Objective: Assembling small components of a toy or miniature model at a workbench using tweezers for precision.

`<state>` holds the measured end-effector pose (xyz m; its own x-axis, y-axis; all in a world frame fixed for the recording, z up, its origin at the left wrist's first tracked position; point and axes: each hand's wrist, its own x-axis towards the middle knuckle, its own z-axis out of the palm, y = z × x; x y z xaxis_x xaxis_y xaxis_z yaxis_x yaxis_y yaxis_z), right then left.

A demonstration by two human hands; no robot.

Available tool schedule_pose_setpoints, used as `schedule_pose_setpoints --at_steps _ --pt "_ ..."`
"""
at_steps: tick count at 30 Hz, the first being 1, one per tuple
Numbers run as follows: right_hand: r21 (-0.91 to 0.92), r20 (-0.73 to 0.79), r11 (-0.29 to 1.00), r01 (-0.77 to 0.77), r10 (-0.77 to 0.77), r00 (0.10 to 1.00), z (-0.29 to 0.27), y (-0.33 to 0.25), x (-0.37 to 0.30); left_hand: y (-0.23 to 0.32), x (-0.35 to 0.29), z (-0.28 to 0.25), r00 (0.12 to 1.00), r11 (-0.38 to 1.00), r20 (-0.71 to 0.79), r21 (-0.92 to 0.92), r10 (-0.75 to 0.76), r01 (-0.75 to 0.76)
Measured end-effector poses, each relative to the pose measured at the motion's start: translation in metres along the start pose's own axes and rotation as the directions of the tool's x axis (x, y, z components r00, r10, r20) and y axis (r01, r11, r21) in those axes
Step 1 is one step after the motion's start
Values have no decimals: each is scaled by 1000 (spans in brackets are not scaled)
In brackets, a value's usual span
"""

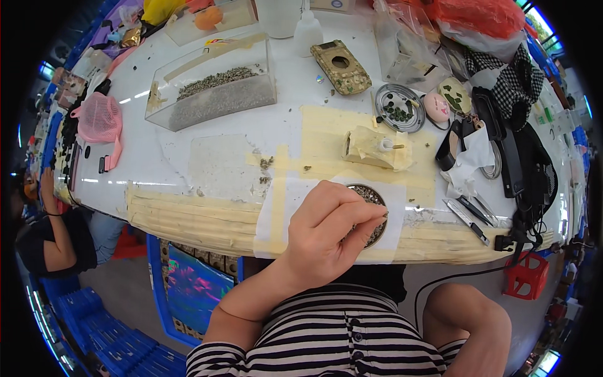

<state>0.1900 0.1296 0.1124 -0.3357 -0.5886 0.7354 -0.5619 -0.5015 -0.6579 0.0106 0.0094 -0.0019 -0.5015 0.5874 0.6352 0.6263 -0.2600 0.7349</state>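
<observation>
The small metallic pieces (367, 193) lie in a round dish (382, 195) right below my grip; plenty remain, so I judge much of the picking is left. My left hand (323, 229) has thumb and fingertips pressed together over the dish's right edge; whether a piece sits between them, I can't tell. Left of my grip, a few loose clumps (266, 162) lie set apart, and farther that way a clear bin (268, 78) holds a sizeable heap. Beyond my grip sit a tape-covered block (367, 151) and a camouflage tank hull (352, 76), its round top opening unfilled.
</observation>
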Motion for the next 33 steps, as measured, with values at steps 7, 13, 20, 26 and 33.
schedule_pose_setpoints --at_steps 7,13,20,26,33 --pt "48 187 999 23 -32 982 -8 -6 3 0 2 -1 1000 1000 14 -11 26 -26" --pt "-176 117 984 7 14 993 11 -21 9 1 -1 -1 1000 1000 14 -11 8 -8" --pt "-5 118 1000 22 -21 993 5 -7 8 -1 2 0 999 999 14 -26 30 -29" --pt "-567 89 817 101 -61 994 7 -14 19 1 -1 -1 1000 1000 27 -19 16 -16" --pt "-705 41 658 264 -333 942 19 -3 17 -2 -1 1 999 998 -21 -48 32 -33"
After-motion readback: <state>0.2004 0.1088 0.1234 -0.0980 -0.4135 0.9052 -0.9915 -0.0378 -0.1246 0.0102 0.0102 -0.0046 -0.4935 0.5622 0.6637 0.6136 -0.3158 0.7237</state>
